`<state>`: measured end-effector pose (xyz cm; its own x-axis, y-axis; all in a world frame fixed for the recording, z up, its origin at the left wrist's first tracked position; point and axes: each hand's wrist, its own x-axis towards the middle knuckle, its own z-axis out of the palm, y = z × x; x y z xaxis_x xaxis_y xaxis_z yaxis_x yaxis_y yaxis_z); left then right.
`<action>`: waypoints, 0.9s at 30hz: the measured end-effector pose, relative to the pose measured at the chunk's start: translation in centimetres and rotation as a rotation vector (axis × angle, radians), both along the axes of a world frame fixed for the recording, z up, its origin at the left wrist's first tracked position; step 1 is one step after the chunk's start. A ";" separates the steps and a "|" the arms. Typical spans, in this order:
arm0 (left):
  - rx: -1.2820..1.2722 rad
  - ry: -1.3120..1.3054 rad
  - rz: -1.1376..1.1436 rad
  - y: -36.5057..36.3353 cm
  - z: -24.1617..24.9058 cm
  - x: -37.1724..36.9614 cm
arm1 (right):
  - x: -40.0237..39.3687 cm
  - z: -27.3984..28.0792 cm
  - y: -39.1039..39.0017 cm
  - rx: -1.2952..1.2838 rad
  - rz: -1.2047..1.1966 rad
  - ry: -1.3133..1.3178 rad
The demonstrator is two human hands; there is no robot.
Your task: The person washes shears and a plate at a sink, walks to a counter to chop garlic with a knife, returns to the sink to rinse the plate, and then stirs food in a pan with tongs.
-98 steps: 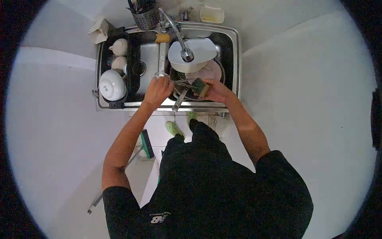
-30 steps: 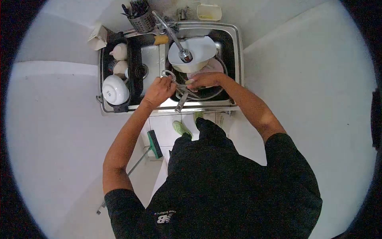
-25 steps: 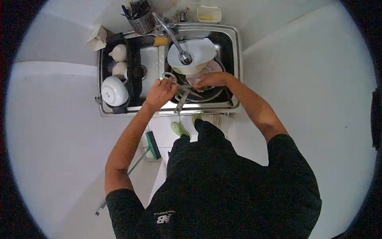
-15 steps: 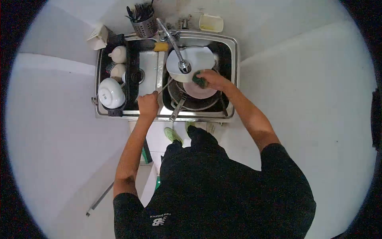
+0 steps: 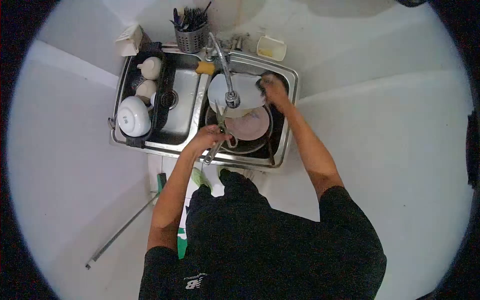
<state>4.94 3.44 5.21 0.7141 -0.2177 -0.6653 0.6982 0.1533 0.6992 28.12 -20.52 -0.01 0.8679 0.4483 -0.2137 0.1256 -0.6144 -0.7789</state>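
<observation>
I stand at a steel double sink [image 5: 283, 131]. My left hand [image 5: 209, 135] is closed on a pair of metal scissors [image 5: 220, 118] over the near side of the right basin, blades pointing away from me. My right hand [image 5: 274, 90] reaches to the basin's far right corner and grips a dark green sponge [image 5: 262, 83] against the edge of a white plate [image 5: 242, 86]. A pink plate [image 5: 248, 126] lies below it in a dark pan, whose handle [image 5: 212, 153] sticks out over the front rim. The faucet head [image 5: 232, 99] hangs over the white plate.
The left basin [image 5: 182, 107] holds a black rack with white bowls [image 5: 132, 116]. A utensil holder [image 5: 192, 36], a small yellow-lined cup [image 5: 271, 48] and a carton [image 5: 129, 42] stand behind the sink. A long-handled broom [image 5: 125, 226] lies on the floor at my left.
My right hand moved with the sponge from the pink plate to the basin's far right corner. My left hand swung the scissors from the divider into the right basin. The view shifted.
</observation>
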 end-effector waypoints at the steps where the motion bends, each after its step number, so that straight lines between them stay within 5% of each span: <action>1: -0.006 -0.002 0.013 -0.5 -1.1 0.0 | 2.8 0.4 -0.5 -0.088 0.060 -0.135; 3: -0.304 -0.087 0.152 -1.7 -4.3 0.0 | 8.4 3.1 -0.5 -0.736 0.520 -0.694; 5: -0.308 -0.033 0.216 -3.3 -3.3 0.9 | 11.8 3.3 1.8 -0.104 -0.301 -0.108; 6: -0.257 0.012 0.232 -3.8 -3.4 1.2 | 12.4 2.9 1.9 -0.110 -0.287 -0.105; 8: -0.205 0.059 0.254 -4.0 -3.4 1.8 | 13.1 2.1 1.7 -0.386 -0.183 -0.819; 9: -0.243 0.045 0.215 -3.9 -3.3 2.0 | 12.4 2.6 1.7 -0.387 -0.178 -0.817; 11: -0.282 0.030 0.180 -3.9 -2.8 2.2 | 8.4 4.5 1.1 -0.410 -0.008 -0.773; 13: -0.241 0.001 0.190 -4.1 -2.1 2.3 | 3.8 1.7 -0.1 -0.359 0.017 -0.263; 15: -0.238 0.026 0.178 -4.0 -1.8 2.4 | -1.0 -1.9 -2.3 -0.347 0.682 -0.831; 17: -0.232 0.054 0.158 -4.2 -2.1 2.2 | -8.3 5.1 1.7 0.110 -0.107 0.720; 23: -0.257 0.109 0.251 -4.9 -3.6 1.2 | -11.5 2.8 4.1 0.565 -0.220 1.069; 27: -0.305 0.023 0.193 -5.0 -8.0 0.3 | -10.9 -4.1 3.3 0.512 -0.086 0.833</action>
